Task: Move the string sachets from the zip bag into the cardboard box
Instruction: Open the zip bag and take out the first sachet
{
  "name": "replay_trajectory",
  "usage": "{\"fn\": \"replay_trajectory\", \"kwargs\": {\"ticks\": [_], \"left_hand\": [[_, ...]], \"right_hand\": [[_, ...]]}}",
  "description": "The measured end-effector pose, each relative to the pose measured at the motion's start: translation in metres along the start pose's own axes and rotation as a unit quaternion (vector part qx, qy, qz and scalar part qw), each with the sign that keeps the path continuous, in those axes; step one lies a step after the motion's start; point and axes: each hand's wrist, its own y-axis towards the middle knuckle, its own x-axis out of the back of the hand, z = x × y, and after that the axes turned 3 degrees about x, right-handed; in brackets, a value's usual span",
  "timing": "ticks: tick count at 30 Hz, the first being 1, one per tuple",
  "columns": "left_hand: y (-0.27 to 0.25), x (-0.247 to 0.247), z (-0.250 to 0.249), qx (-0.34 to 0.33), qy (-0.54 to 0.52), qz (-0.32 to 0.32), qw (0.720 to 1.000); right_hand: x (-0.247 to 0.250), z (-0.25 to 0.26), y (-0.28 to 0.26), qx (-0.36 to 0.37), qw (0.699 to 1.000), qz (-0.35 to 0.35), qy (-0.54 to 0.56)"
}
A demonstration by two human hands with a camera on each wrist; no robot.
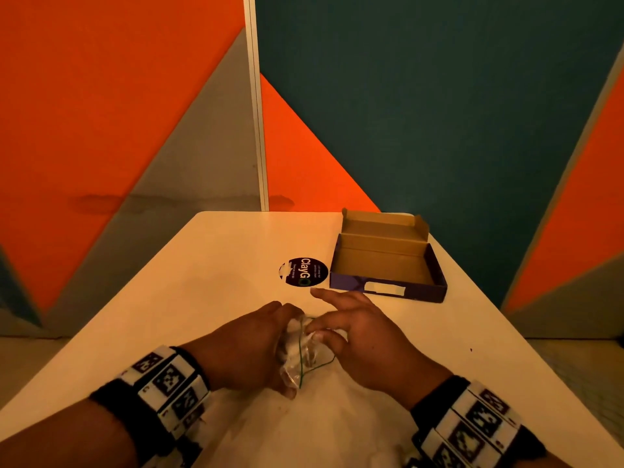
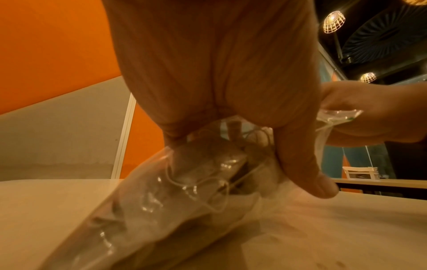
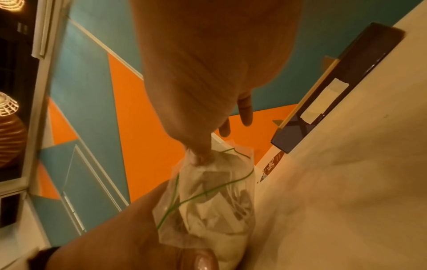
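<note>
Your left hand (image 1: 246, 346) grips the zip bag (image 1: 300, 352) on the table (image 1: 209, 265), right hand (image 1: 358, 329) pinching its mouth, sachets (image 2: 208, 164) still inside, cardboard box (image 1: 388, 261) empty nearby; next, probably open it and pull one out.

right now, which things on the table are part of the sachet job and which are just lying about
Part of the job:
- zip bag, gripped by the left hand, pinched at its mouth by the right hand
- string sachets, inside the bag
- cardboard box, open, nothing in it

Just lying about:
- round ClayGo sticker beside the box
</note>
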Motion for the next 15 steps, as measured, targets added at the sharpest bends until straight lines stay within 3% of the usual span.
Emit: {"fn": "replay_trajectory", "kwargs": {"ticks": [10, 15], "left_hand": [[-0.003, 0.003, -0.003, 0.015, -0.002, 0.012, 1.0], [-0.006, 0.005, -0.001, 0.034, -0.011, 0.064, 0.997]], "right_hand": [[0.009, -0.008, -0.003, -0.068, 0.983, -0.112, 0.132], [0.019, -0.01, -0.003, -0.12, 0.959, -0.146, 0.213]]}}
